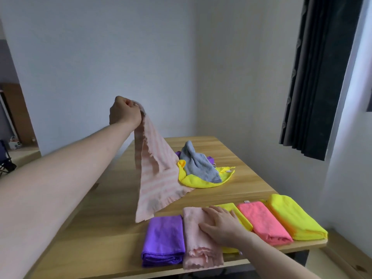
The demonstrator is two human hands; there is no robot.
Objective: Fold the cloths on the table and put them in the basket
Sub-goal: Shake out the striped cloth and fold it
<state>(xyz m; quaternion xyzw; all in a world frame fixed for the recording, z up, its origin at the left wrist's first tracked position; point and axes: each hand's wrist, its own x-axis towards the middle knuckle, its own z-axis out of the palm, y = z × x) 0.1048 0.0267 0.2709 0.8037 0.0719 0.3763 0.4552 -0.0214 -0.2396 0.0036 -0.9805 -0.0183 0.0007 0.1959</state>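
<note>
Cloths are handled by both hands at once. A pink striped cloth [155,174] is gripped at one corner inside the clenched left hand [124,112] and held high above the wooden table [112,198], so that it hangs down in a long triangle with its lower edge trailing on the tabletop. The right hand [219,225] is laid flat, fingers straight, on a folded pale pink cloth [193,234] near the front edge. Beside it a folded purple cloth [163,240], a folded yellow cloth [244,218] partly hidden by that hand, a folded coral cloth [263,222] and a second, larger folded yellow cloth [293,218] are lined up. Further back, a grey cloth [199,164] is heaped on an unfolded yellow cloth [193,181], with a purple scrap showing behind. No basket is seen.

A snag is judged possible: the trailing hem touches the yellow heap and could drag it along if pulled up. Held by a single corner, the cloth may also twist.
</note>
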